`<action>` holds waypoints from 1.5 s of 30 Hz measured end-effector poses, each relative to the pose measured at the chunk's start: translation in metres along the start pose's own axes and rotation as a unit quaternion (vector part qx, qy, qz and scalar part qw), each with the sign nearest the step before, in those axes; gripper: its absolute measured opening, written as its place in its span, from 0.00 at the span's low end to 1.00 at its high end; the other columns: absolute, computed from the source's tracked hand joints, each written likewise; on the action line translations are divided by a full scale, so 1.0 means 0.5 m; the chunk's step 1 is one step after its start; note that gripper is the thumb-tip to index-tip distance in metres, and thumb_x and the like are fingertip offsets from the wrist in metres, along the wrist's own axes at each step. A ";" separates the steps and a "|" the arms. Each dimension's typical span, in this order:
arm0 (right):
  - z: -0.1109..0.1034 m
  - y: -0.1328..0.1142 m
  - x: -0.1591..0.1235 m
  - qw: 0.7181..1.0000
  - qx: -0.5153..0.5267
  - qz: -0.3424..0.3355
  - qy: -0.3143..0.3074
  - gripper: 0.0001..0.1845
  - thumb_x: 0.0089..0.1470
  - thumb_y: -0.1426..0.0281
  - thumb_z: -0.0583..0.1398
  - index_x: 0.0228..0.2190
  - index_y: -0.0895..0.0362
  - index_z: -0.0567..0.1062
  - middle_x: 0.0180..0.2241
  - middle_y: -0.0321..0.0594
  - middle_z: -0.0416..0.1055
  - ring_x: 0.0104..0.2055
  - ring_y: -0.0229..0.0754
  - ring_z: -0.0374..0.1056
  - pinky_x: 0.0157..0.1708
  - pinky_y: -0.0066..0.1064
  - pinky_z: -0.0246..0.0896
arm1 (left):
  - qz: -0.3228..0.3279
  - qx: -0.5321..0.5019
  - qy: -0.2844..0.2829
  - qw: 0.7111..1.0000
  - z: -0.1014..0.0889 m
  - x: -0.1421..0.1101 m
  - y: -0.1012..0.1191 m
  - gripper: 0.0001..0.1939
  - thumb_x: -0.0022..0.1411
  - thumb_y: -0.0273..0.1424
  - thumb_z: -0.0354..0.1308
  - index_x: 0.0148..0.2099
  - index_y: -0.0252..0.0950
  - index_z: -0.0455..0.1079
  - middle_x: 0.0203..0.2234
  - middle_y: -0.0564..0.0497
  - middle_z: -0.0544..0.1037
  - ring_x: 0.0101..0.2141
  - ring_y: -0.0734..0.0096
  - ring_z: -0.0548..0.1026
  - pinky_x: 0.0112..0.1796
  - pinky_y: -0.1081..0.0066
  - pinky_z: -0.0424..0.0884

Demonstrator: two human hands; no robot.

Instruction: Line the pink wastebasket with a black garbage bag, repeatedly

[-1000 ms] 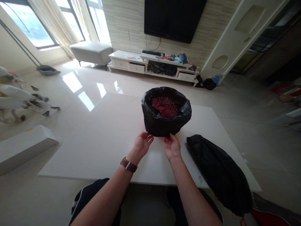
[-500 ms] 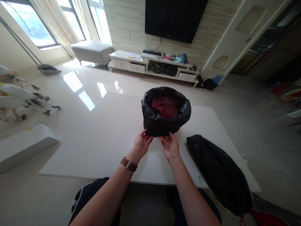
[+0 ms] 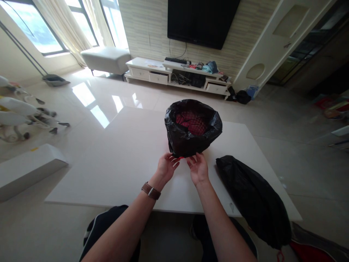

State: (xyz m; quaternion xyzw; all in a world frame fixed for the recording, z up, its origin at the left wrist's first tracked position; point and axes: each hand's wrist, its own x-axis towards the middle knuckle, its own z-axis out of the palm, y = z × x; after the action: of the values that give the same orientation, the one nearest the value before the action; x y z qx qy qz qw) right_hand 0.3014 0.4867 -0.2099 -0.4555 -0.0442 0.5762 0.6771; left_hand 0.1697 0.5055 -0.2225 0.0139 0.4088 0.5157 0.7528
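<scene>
A black plastic bag (image 3: 188,143) lines and folds over the outside of a round container on the table. Inside its mouth shows the container's dark red interior with a lattice of dots (image 3: 193,123). My left hand (image 3: 165,168) pinches the bag's near lower edge, palm turned up. My right hand (image 3: 198,169) holds the same edge a little to the right. Between them hangs a short bit of red drawstring (image 3: 181,158). The fingertips under the edge are partly hidden. A brown-strapped watch (image 3: 151,190) is on my left wrist.
The white table (image 3: 109,171) spreads under the bag. On its right lies a long, full-looking black bag (image 3: 253,200) reaching past the front edge, near a small key-like object (image 3: 231,207). A white box (image 3: 29,169) stands at left; a TV cabinet (image 3: 147,74) lies beyond.
Both hands have shifted slightly right along the bag's edge. The bag has turned and tilted a little, and more of the red drawstring shows between the hands.
</scene>
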 end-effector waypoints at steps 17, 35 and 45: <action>0.000 0.013 0.004 0.999 -0.029 0.014 -0.010 0.18 0.37 0.70 0.68 0.34 0.51 0.73 0.31 0.28 0.78 0.32 0.37 0.73 0.28 0.26 0.64 | 0.025 -0.020 0.000 0.999 0.001 0.008 0.000 0.09 0.63 0.22 0.55 0.30 0.36 0.71 0.25 0.52 0.77 0.28 0.71 0.74 0.35 0.69 0.69; -0.006 0.015 0.011 0.999 -0.051 -0.007 -0.009 0.20 0.37 0.70 0.68 0.36 0.49 0.74 0.31 0.28 0.78 0.35 0.38 0.75 0.28 0.25 0.64 | 0.019 -0.019 0.010 1.000 0.003 0.004 0.002 0.11 0.63 0.24 0.53 0.28 0.37 0.69 0.24 0.53 0.75 0.28 0.70 0.75 0.34 0.69 0.68; -0.004 0.016 0.011 0.999 -0.052 0.004 0.003 0.16 0.41 0.70 0.67 0.36 0.52 0.74 0.30 0.32 0.79 0.31 0.38 0.75 0.25 0.25 0.59 | 0.022 0.008 0.012 1.000 0.004 0.002 -0.001 0.06 0.60 0.28 0.56 0.29 0.38 0.69 0.25 0.53 0.76 0.28 0.70 0.74 0.37 0.67 0.67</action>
State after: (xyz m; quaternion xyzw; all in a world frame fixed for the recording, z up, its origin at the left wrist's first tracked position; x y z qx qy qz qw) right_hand 0.2984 0.4896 -0.2189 -0.4921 -0.0704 0.5744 0.6504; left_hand 0.1714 0.5069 -0.2221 0.0226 0.4216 0.5291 0.7361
